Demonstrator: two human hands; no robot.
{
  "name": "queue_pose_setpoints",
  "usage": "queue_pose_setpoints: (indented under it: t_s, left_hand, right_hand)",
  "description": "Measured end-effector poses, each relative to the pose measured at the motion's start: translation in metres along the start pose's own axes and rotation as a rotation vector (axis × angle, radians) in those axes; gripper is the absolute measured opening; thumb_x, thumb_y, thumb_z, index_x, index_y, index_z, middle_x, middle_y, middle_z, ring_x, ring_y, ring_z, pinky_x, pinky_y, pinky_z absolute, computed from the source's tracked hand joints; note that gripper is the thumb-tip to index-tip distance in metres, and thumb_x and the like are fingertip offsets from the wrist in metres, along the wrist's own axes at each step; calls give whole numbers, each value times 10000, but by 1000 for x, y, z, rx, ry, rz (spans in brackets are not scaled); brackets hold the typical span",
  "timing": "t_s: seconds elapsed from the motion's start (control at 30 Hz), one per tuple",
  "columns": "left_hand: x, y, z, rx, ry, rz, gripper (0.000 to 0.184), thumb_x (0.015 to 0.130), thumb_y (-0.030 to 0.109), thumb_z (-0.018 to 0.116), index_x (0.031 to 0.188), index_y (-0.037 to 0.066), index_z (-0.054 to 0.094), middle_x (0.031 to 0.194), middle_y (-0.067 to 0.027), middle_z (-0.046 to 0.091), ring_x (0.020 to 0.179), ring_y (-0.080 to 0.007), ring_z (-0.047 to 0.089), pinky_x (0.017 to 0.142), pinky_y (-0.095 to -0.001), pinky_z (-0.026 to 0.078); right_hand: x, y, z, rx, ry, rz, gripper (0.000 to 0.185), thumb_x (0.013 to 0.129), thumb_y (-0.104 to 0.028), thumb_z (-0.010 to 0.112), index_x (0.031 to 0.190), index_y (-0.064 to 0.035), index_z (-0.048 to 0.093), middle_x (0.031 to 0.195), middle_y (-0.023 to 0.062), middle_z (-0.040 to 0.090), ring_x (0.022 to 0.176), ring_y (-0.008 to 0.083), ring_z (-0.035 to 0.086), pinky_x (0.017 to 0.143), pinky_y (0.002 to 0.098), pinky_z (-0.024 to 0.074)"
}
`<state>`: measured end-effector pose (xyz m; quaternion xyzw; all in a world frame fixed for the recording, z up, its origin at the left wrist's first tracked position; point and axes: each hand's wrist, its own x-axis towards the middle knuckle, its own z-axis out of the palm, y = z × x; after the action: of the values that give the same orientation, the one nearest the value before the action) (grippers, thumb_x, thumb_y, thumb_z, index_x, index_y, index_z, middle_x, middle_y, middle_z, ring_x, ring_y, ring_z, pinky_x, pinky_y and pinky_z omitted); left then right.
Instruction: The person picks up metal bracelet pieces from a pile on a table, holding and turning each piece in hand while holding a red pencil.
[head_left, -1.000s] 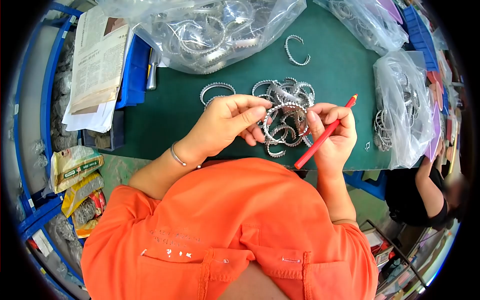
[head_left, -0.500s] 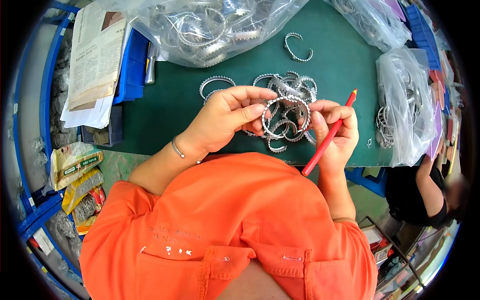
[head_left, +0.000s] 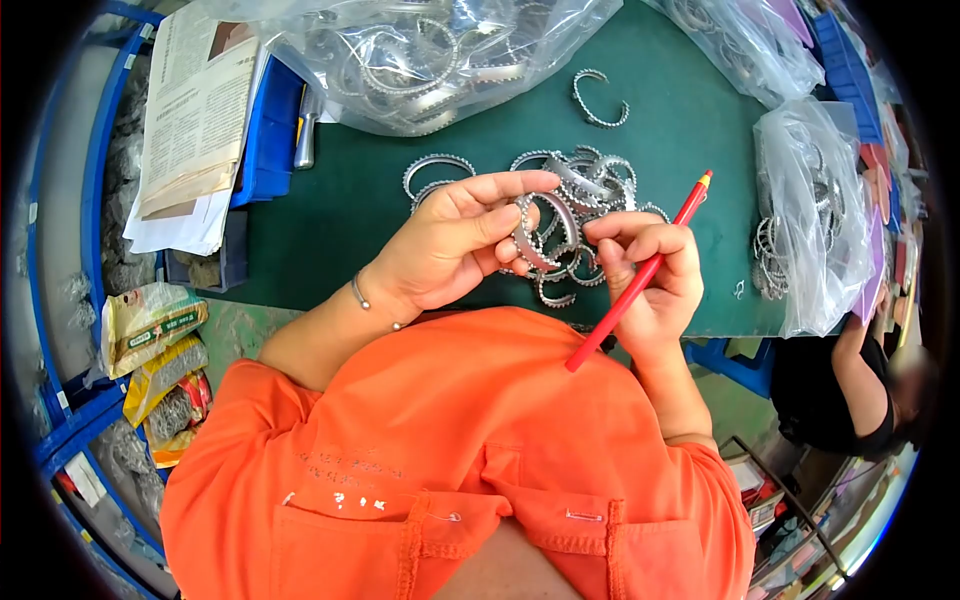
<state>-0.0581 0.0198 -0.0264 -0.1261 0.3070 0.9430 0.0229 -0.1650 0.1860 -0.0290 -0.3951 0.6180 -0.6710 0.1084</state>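
Note:
My left hand (head_left: 455, 235) is closed on a silvery open bangle (head_left: 545, 232) with a beaded edge, pinched between thumb and fingers and turned partly side-on. Close to its right, my right hand (head_left: 650, 275) has a red pencil (head_left: 640, 280) lodged across the fingers, its tip pointing up and away. The right thumb and index finger are near the bangle but look apart from it. Behind both hands lies a pile of similar bangles (head_left: 600, 180) on the green table. Another bangle (head_left: 438, 162) rests left of the pile, and a lone bangle (head_left: 600, 98) lies farther back.
A large clear bag (head_left: 440, 70) of bangles stands at the back. More bags (head_left: 815, 220) of bangles are on the right. Newspapers (head_left: 195, 120) and a blue bin (head_left: 268, 135) sit at left. Another person (head_left: 850, 380) is at far right.
The bangle has turned from facing me to side-on in my left hand. My right hand has let go of its edge and drawn slightly down, with the pencil still in it.

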Motion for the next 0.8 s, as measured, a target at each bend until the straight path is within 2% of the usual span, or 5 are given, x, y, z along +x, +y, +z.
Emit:
queue_pose_setpoints:
  t_s: [0.27, 0.47, 0.6, 0.7, 0.8]
  left_hand:
    - [5, -10, -5, -264, -118, 29, 402, 909, 149, 491, 1288, 44, 406, 774, 3, 402, 628, -47, 395, 596, -204, 390]
    - [6, -13, -9, -340, -193, 31, 403, 911, 106, 481, 1297, 47, 383, 833, -6, 441, 693, -50, 454, 718, -252, 453]
    - [5, -5, 6, 15, -79, 39, 434, 887, 98, 522, 1292, 33, 381, 822, -8, 463, 696, -66, 463, 671, -217, 432]
    - [5, -3, 5, 374, -63, 203, 539, 799, 76, 643, 1273, 13, 395, 941, -5, 491, 786, -63, 462, 696, -200, 411]
    - [5, 0, 0, 768, -17, 231, 367, 800, 5, 607, 1143, 6, 476, 992, -35, 518, 878, -101, 514, 782, -256, 445]
  right_hand:
    - [9, -5, -5, -74, -203, -108, 385, 659, -26, 753, 804, -84, 402, 928, 159, 633, 812, 206, 560, 725, 311, 443]
    - [9, -5, 3, -214, -230, -204, 404, 619, -48, 783, 759, -92, 407, 865, 122, 657, 809, 217, 553, 727, 329, 439]
    - [13, -9, 11, -71, -125, -146, 296, 636, 32, 739, 684, -61, 463, 740, 83, 622, 633, 195, 552, 584, 279, 441]
    - [12, -17, 9, 457, 93, 293, 265, 743, 75, 646, 760, -60, 419, 785, 119, 603, 663, 133, 550, 605, 234, 457]
    - [18, -12, -2, 716, 105, 343, 227, 815, 18, 591, 816, -83, 387, 766, 105, 567, 645, 136, 530, 553, 238, 450]
